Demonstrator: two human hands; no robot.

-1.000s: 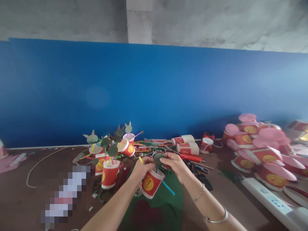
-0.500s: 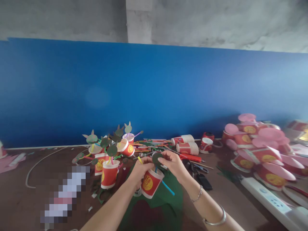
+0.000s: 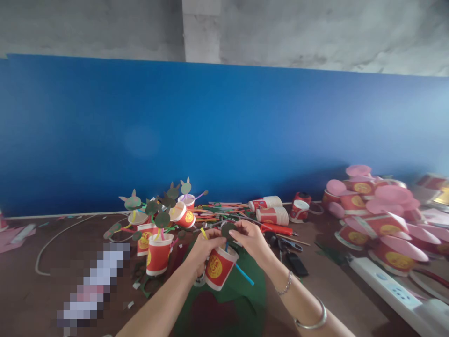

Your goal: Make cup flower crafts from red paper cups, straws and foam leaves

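Observation:
A red paper cup point(image 3: 220, 269) with a yellow emblem tilts above a sheet of green paper point(image 3: 247, 299). My left hand point(image 3: 206, 248) is closed around the cup's left side, its thumb reaching up to a dark green paper disc point(image 3: 228, 231). The disc sits above the cup's mouth, and my right hand point(image 3: 248, 236) pinches its right edge between thumb and fingers. A blue straw point(image 3: 244, 274) sticks out at the cup's right side. The tip of a yellow straw point(image 3: 203, 232) shows by my left fingers.
Cups with green paper heads point(image 3: 160, 255) stand at left, near a blurred-out patch point(image 3: 96, 285). Loose straws point(image 3: 224, 208), stacked cups point(image 3: 271, 216) and a red-handled tool point(image 3: 280, 229) lie behind. Cups with pink discs point(image 3: 389, 199) and a power strip point(image 3: 389, 285) are at right.
Hardly anything differs. Both hands keep their hold on the cup and the disc, and the whole view has shifted very slightly.

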